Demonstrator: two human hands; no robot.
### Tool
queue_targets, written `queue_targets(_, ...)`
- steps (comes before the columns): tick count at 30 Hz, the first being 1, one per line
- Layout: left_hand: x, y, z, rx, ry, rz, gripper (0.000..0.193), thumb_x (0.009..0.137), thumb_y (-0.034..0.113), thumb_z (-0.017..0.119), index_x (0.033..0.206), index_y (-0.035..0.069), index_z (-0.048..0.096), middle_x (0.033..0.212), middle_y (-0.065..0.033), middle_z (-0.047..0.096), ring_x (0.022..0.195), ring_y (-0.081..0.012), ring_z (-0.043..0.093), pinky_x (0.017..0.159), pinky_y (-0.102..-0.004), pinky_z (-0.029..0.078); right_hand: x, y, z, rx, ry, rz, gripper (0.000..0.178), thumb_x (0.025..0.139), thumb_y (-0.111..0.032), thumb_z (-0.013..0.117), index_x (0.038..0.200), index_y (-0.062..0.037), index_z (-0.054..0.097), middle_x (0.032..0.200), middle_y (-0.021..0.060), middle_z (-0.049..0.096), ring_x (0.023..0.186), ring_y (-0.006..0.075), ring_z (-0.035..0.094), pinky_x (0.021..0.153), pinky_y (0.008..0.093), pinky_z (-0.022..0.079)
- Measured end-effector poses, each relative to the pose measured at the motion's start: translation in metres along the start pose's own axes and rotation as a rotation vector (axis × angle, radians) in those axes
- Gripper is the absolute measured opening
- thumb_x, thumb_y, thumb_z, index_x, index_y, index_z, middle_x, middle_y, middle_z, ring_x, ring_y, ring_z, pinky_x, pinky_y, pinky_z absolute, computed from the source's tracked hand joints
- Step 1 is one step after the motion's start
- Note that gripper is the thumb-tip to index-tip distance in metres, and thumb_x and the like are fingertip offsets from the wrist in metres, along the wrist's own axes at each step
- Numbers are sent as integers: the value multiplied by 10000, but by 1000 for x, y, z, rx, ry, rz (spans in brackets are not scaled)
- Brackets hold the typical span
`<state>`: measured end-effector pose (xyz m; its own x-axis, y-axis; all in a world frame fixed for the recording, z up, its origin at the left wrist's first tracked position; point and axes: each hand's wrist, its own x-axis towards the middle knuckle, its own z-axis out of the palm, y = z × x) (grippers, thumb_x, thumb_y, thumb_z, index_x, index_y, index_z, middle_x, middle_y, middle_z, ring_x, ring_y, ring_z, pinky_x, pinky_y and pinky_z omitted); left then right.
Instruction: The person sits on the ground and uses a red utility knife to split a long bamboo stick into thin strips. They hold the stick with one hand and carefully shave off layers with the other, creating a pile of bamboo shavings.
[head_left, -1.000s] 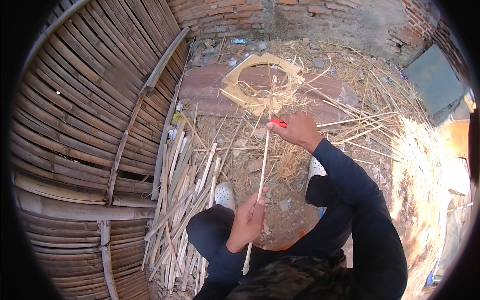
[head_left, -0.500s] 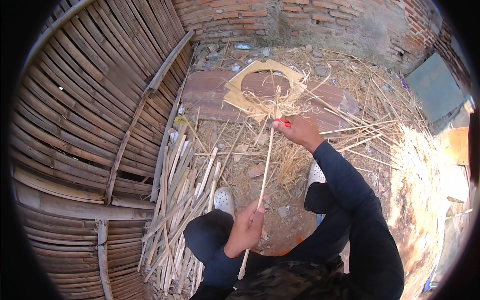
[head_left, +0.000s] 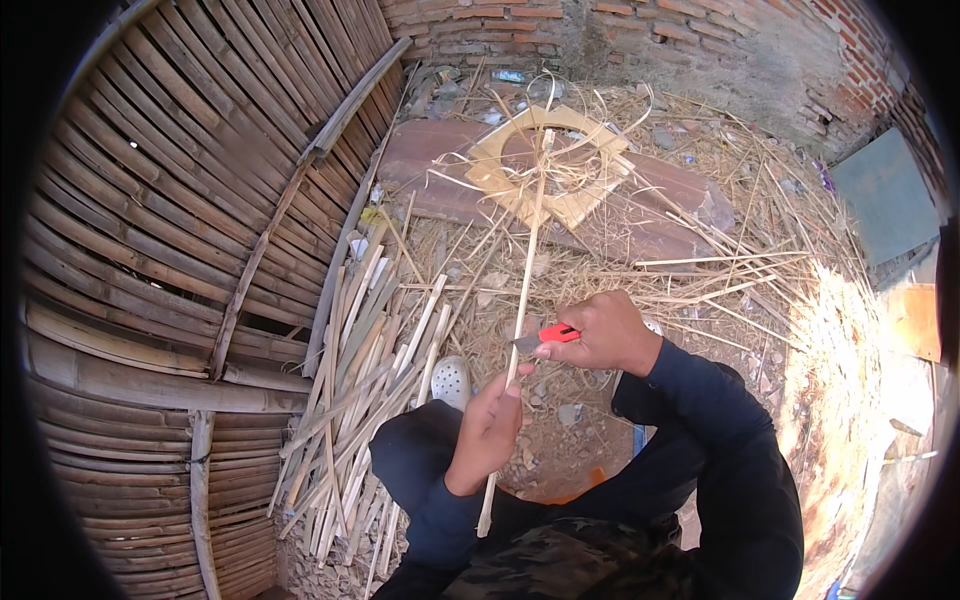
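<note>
A long, thin bamboo stick (head_left: 532, 245) runs from my lap up and away from me, with pale curled shavings (head_left: 570, 165) around its far end. My left hand (head_left: 489, 428) is closed around its lower part. My right hand (head_left: 607, 332) grips a red-handled utility knife (head_left: 560, 333). The knife's blade lies against the stick, just above my left fingers. Beyond the stick's far end, a yellowish board with a round hole (head_left: 490, 165) rests on a reddish-brown slab (head_left: 420, 165).
Many split bamboo strips (head_left: 345, 400) lie piled at my left, beside a bamboo slat wall (head_left: 150, 230). Loose sticks (head_left: 730, 265) and straw cover the ground to the right. A brick wall (head_left: 700, 50) closes the far side, and a grey-green panel (head_left: 885, 195) leans at far right.
My right hand with the knife has moved down the stick toward my left hand. The stick's far end has risen with the curled shavings. My left hand still holds the lower part.
</note>
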<state>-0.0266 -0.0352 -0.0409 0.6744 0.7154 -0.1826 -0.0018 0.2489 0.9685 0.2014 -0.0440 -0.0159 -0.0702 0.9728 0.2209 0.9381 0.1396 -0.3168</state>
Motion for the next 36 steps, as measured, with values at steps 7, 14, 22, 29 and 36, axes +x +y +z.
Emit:
queue_targets(7,0,9,4,11,24,-6,328,1024,163,398,1295,9,497,616,96,354,526,13,309,484,-187,252,8,14,21,-64,129,-58,642,757,-740,550,605,-129,675,477,74,563,411,243,565,397,352,410)
queue_targets(14,-1,2,5,7,35,27,332,1024,169,392,1284,-10,494,563,94,353,474,7,287,451,-183,223,2,0,22,-13,113,-103,561,741,-654,641,586,-116,608,514,69,565,455,272,572,425,376,417)
queue_targets(22,-5,5,-1,-40,3,-11,313,1021,146,400,1291,22,497,613,97,346,524,15,299,483,-186,229,12,2,19,7,140,-71,577,748,-654,636,561,-110,598,485,75,546,438,282,563,415,390,408)
queue_targets(29,-9,8,-1,2,-10,-19,316,1020,149,401,1291,16,493,613,96,354,527,15,307,484,-186,234,15,7,22,14,97,26,610,746,-691,606,551,-113,587,470,73,526,432,284,558,409,396,403)
queue_targets(36,-5,14,0,4,-5,-21,322,1021,157,396,1293,14,493,610,99,353,522,12,306,482,-186,233,29,27,19,-39,208,31,597,773,-680,587,554,-124,592,480,69,539,447,271,572,420,389,420)
